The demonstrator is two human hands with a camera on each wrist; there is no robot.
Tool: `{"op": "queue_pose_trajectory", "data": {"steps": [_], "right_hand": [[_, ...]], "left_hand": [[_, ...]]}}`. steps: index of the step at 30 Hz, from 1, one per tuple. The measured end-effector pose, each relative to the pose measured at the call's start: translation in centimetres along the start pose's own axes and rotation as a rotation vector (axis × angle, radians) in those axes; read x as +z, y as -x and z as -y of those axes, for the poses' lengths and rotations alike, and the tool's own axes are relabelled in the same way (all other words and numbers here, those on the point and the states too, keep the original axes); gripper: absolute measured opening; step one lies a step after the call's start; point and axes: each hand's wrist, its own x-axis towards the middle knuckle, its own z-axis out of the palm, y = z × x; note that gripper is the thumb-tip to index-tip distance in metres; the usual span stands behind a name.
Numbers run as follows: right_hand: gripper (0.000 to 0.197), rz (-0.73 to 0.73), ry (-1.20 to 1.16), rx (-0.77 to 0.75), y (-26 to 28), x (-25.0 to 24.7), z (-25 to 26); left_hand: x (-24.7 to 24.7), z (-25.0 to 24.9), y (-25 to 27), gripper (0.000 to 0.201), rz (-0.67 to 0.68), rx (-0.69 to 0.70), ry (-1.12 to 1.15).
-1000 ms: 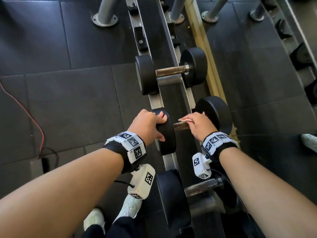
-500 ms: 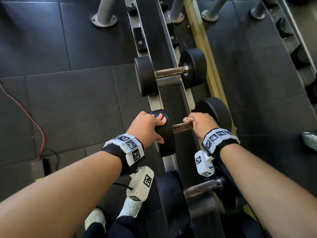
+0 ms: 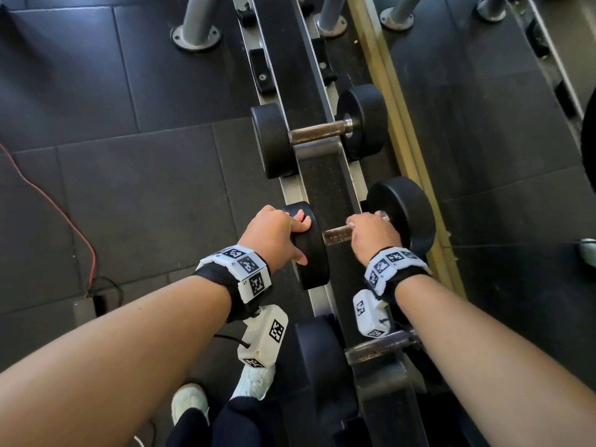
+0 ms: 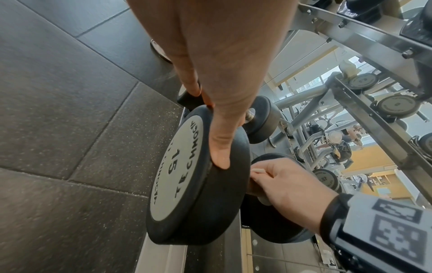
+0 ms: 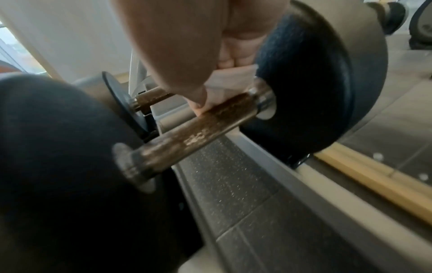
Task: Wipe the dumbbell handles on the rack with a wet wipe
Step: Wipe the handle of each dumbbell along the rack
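A black dumbbell lies across the rack [image 3: 317, 175] in the middle of the head view, its rusty brown handle [image 3: 335, 236] between two round heads. My left hand [image 3: 277, 233] grips the near head [image 3: 311, 250], marked 15 [image 4: 174, 160], with fingers over its top and thumb on the rim. My right hand [image 3: 374, 235] is curled over the far part of the handle [image 5: 210, 118], close to the other head [image 3: 403, 214], pressing a white wet wipe [image 5: 230, 81] onto it. The wipe is mostly hidden under the fingers.
Another dumbbell [image 3: 319, 133] sits farther along the rack, and a third one [image 3: 371, 350] lies nearer, under my right wrist. A wooden strip [image 3: 409, 150] and a mirror run along the right. A red cable [image 3: 64, 217] crosses the floor on the left.
My right hand with the wipe has slid along the handle toward the far head, uncovering more of the handle's near part. The left hand stays on the near head.
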Motion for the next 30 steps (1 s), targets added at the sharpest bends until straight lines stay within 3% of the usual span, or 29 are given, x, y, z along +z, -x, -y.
{"op": "queue_pose_trajectory", "data": {"steps": [4, 9, 15, 20, 23, 30], "right_hand": [[0.041, 0.186, -0.202, -0.042, 0.5, -0.4, 2.2], [0.037, 0.31, -0.161, -0.062, 0.1, -1.8, 1.7], [0.038, 0.184, -0.208, -0.037, 0.6, -0.2, 2.2], [0.024, 0.285, -0.457, -0.012, -1.2, -2.2, 2.6], [0.017, 0.214, -0.695, 0.074, -2.2, -4.3, 2.1], [0.015, -0.043, -0.893, 0.227, -5.8, -9.8, 2.6]], "left_hand": [[-0.1, -0.1, -0.1, 0.082, 0.005, 0.0, -0.027], [-1.1, -0.1, -0.6, 0.07, 0.03, 0.021, -0.081], [-3.6, -0.2, -2.1, 0.046, 0.106, 0.052, -0.109], [-5.1, 0.3, -3.3, 0.034, 0.146, 0.055, 0.006], [-6.4, 0.7, -4.2, 0.032, 0.162, 0.053, 0.092], [-14.1, 2.8, -7.4, 0.037, -0.074, 0.054, 0.213]]}}
